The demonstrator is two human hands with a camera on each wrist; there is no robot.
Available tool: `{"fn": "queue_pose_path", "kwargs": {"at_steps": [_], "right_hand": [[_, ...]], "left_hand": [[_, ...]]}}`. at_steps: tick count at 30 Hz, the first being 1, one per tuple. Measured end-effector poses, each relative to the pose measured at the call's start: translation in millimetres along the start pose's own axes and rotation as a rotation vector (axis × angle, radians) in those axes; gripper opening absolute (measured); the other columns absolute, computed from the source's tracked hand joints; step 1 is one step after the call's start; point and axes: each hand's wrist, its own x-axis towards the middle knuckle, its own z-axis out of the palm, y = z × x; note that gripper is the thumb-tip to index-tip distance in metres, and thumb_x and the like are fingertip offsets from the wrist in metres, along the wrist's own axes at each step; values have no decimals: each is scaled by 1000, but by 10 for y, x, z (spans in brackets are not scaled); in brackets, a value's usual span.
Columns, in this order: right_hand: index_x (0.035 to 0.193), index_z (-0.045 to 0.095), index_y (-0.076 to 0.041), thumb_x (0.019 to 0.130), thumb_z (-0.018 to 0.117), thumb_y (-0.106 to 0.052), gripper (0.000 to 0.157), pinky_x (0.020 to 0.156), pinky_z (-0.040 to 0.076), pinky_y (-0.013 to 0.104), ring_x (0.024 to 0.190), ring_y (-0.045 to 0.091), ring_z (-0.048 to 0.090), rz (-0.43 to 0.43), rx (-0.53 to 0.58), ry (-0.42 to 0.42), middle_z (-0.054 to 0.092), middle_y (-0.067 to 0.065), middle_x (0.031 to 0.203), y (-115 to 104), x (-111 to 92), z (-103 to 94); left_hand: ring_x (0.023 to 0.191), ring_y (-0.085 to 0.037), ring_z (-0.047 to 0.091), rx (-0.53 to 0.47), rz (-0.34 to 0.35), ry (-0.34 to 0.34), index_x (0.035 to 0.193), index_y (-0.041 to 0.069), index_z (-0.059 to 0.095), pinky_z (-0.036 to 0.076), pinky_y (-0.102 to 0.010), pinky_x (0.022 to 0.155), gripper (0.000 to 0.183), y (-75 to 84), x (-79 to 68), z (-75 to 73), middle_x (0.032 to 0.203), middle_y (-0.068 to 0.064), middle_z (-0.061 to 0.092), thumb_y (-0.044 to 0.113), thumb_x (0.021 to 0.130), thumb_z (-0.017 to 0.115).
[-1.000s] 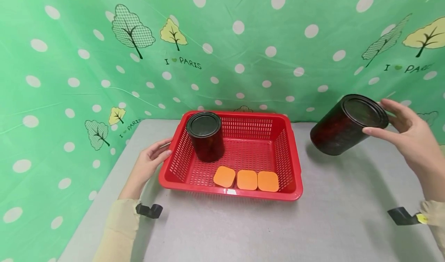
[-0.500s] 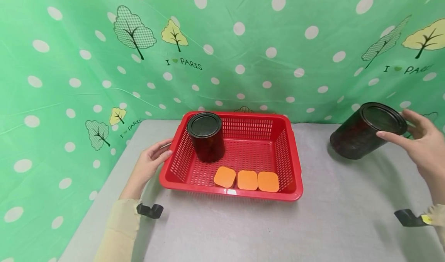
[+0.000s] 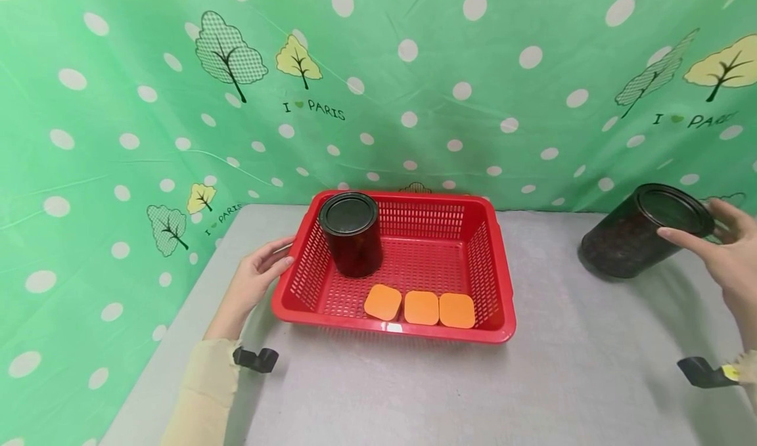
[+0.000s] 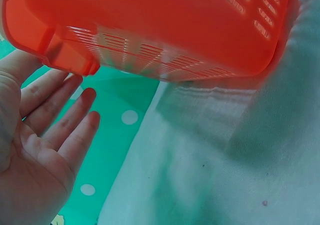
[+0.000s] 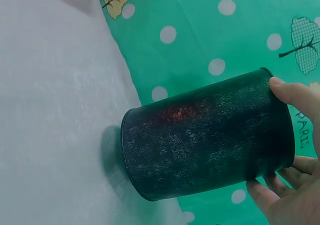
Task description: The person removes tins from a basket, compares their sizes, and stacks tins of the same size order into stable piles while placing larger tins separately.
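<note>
My right hand [image 3: 733, 252] grips a dark cylindrical can [image 3: 635, 236] near its lidded end, thumb on one side and fingers on the other. The can tilts with its base to the left, low over the table; whether it touches the cloth, I cannot tell. In the right wrist view, the can [image 5: 205, 135] shows a mottled black side with a reddish patch. My left hand [image 3: 251, 278] touches the left rim of the red plastic basket [image 3: 505, 288]. Most fingers of the left hand [image 4: 45, 140] reach out fairly straight below the rim in the left wrist view.
A second dark can [image 3: 355, 242] stands upright in the basket's left part. Three orange-topped blocks [image 3: 422, 308] line its front side. Grey cloth covers the table [image 3: 414, 393]. A green dotted curtain [image 3: 443, 71] closes off the back and left.
My right hand has carried the tilted can rightward and slightly down, farther from the basket. The left hand and the basket's contents stay in place.
</note>
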Motion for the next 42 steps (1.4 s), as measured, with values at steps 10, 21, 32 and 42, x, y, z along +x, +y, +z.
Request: {"fn": "queue_pose_path", "kwargs": {"at_steps": [10,21,32,42], "right_hand": [[159,17,-34,91,69,-29,85,123,20,22,154,14,17,47,-19,52,17,-13,166,384,235,-17],[159,19,-29,91,70,-28,86,123,20,23,154,16,18,69,16,51,17,-12,167,325,151,-18],[161,8,-27,94,65,-33,88,128,17,39,157,25,7,104,-52,-19,7,-4,169,139,2,-2],[161,2,-25,93,65,-39,94,125,18,53,157,26,6,98,-83,-46,3,5,170,107,7,71]], "left_hand": [[137,-24,52,-7,6,0,148,9,48,47,-7,94,54,0,10,6,150,-14,51,30,99,62],[139,-28,50,-2,5,-5,148,10,47,46,-7,94,54,17,17,8,150,-14,51,30,100,61],[140,-32,48,0,-20,-5,149,12,47,46,-6,94,55,23,-4,5,151,-12,51,33,100,61],[137,-23,52,0,-7,-1,148,10,47,47,-7,94,55,3,-5,-3,149,-14,52,31,100,61]]}}
